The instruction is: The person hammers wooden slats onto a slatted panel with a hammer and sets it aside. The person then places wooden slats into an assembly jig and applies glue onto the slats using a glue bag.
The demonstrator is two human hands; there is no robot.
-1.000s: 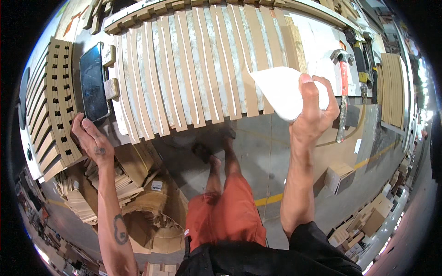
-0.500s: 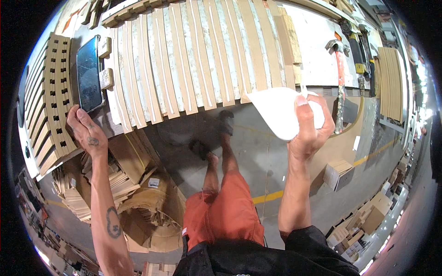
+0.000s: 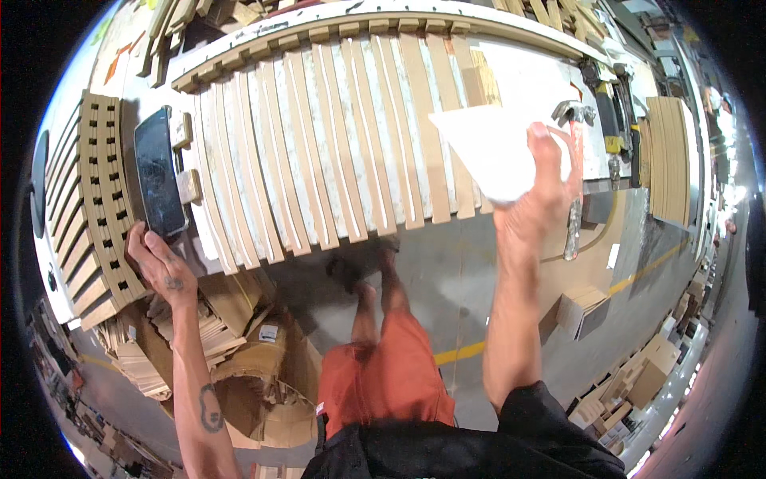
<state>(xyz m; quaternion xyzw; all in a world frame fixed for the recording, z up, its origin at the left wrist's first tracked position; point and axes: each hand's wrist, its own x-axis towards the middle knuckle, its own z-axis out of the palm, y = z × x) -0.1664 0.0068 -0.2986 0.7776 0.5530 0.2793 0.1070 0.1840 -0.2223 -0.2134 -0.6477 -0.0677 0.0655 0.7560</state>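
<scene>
My right hand (image 3: pixel 542 180) is wrapped round a white, cone-shaped squeeze bottle (image 3: pixel 491 152). Its narrow tip points left, over the right part of a row of flat brown strips (image 3: pixel 351 144). White lines of what looks like glue run lengthwise along most of these strips; the rightmost ones look bare. At the left end of the bench, my left hand (image 3: pixel 162 267) rests by the edge with its fingers loosely stretched, holding nothing. Just above its fingertips lies a phone (image 3: pixel 159 172), dark screen up, beside two small wooden blocks (image 3: pixel 188 185).
Slotted brown strips (image 3: pixel 104 191) stand stacked at the far left. A claw hammer (image 3: pixel 574 176) lies right of the bottle, with more tools (image 3: pixel 613 120) and a stack of boards (image 3: pixel 669 160) beyond. A notched wooden rail (image 3: pixel 319 36) runs behind the strips. Cardboard (image 3: pixel 255 359) lies below left.
My right hand has carried the bottle away from the strips' near ends, so its tip is now farther up and slightly right. My left hand stays by the phone. The view has tilted slightly.
</scene>
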